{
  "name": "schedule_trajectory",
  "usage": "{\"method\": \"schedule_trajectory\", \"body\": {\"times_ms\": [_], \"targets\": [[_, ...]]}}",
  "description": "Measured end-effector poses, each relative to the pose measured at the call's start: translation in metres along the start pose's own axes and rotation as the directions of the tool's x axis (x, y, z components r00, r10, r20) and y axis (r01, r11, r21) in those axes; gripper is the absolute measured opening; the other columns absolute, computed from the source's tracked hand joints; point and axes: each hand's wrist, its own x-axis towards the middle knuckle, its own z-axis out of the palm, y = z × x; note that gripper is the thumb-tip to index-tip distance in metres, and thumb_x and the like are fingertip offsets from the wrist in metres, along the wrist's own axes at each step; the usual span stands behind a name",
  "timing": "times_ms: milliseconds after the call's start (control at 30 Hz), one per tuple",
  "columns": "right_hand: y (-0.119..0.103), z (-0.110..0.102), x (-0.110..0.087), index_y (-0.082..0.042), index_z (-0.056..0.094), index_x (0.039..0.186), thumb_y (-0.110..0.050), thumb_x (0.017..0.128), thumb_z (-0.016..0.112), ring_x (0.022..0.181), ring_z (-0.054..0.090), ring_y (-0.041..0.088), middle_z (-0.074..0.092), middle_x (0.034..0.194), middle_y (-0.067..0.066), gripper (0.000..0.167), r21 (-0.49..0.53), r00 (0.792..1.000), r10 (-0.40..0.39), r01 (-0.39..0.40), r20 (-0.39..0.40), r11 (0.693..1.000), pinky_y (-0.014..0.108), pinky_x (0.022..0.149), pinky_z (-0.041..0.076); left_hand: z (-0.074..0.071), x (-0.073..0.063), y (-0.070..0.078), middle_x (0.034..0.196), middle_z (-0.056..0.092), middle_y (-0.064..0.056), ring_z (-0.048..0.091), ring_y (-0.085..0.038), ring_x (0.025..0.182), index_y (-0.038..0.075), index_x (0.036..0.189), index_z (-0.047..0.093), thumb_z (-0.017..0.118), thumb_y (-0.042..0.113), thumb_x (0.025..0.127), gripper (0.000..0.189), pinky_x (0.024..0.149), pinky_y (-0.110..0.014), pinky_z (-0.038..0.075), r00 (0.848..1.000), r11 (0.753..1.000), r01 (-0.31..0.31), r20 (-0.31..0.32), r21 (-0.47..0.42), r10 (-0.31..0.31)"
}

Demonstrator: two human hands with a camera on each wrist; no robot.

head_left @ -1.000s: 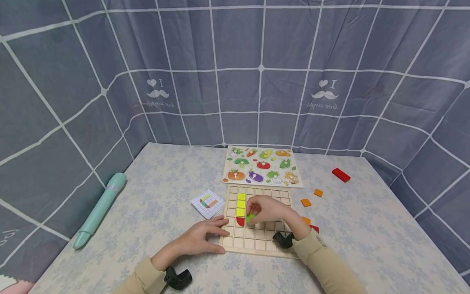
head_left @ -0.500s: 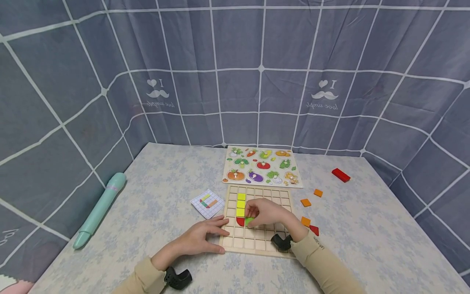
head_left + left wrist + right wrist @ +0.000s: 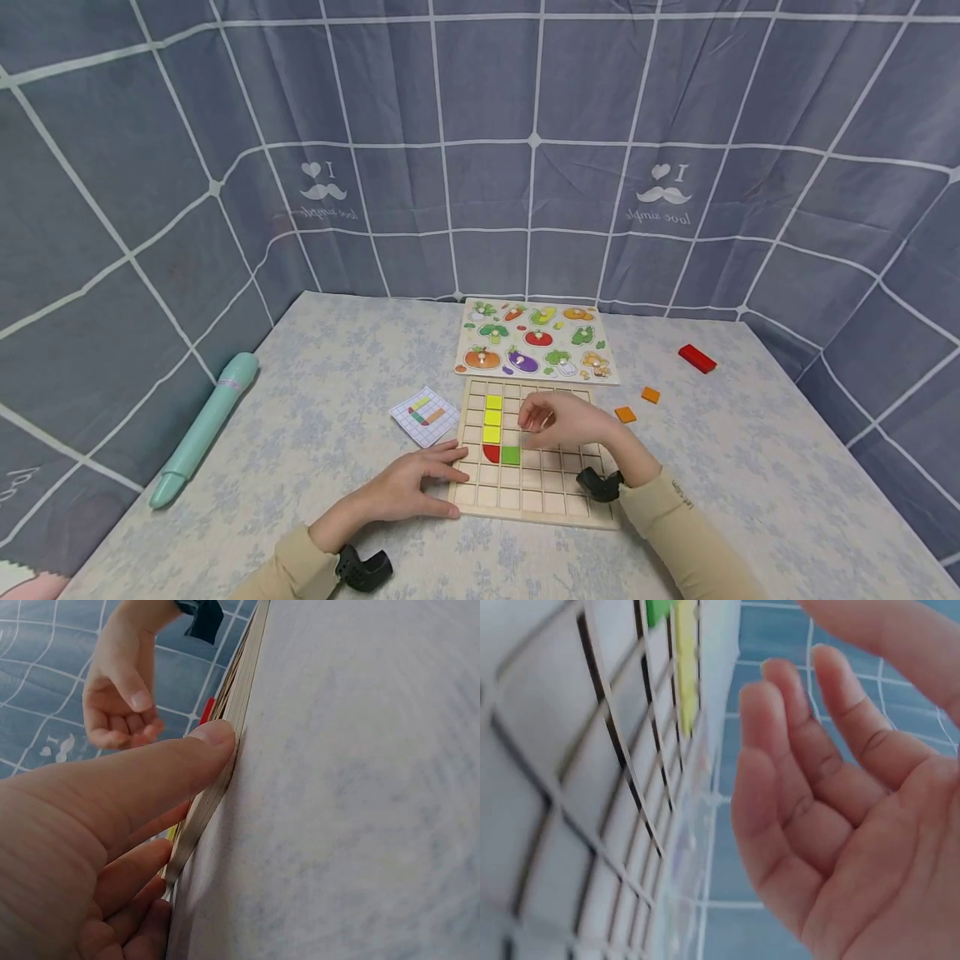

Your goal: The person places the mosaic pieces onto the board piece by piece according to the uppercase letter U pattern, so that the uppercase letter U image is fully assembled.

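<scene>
A wooden grid board (image 3: 510, 500) lies on the table with colored tiles in its cells. Three yellow tiles (image 3: 492, 418) run down one column, ending at a red rounded tile (image 3: 491, 453); right of that sits a green square tile (image 3: 511, 456). My left hand (image 3: 412, 483) rests at the board's left edge, and in the left wrist view its thumb (image 3: 214, 735) lies against the wooden side. Above the board's middle, just right of the green tile, hovers my right hand (image 3: 566, 418). Its fingers (image 3: 761, 795) are loosely bent and hold nothing in the right wrist view.
A pattern card (image 3: 424, 417) lies left of the board. Behind stands a vegetable peg puzzle (image 3: 537, 337). Orange tiles (image 3: 626, 414) and a red block (image 3: 697, 358) are at right. A teal tube-shaped object (image 3: 204, 429) lies far left, near the checked curtain (image 3: 480, 192).
My right hand has let go of the green tile, which now lies flat in the cell beside the red one. That hand has drawn up and right; the left has stayed put.
</scene>
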Motion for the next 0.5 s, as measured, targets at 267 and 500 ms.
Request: {"method": "schedule_trajectory", "body": {"times_ms": [267, 500], "targets": [[0.007, -0.029, -0.029, -0.001, 0.06, 0.102, -0.013, 0.084, 0.071, 0.082, 0.058, 0.019, 0.061, 0.098, 0.019, 0.024, 0.057, 1.0, 0.004, -0.002, -0.024, 0.998, 0.03, 0.077, 0.051, 0.0, 0.0, -0.001, 0.143, 0.043, 0.001, 0.028, -0.021, 0.138, 0.015, 0.115, 0.069, 0.077, 0.04, 0.076, 0.048, 0.11, -0.046, 0.026, 1.0, 1.0, 0.002, -0.001, 0.014, -0.002], [0.028, -0.047, -0.059, 0.003, 0.059, 0.104, -0.011, 0.086, 0.069, 0.08, 0.059, 0.02, 0.058, 0.101, 0.027, 0.025, 0.141, 0.998, -0.001, 0.011, -0.07, 0.99, 0.028, 0.073, 0.053, 0.0, 0.0, -0.001, 0.143, 0.043, 0.001, 0.028, -0.021, 0.138, 0.015, 0.115, 0.069, 0.077, 0.04, 0.076, 0.047, 0.11, -0.045, 0.026, 1.0, 1.0, -0.001, -0.002, 0.012, 0.001]]}}
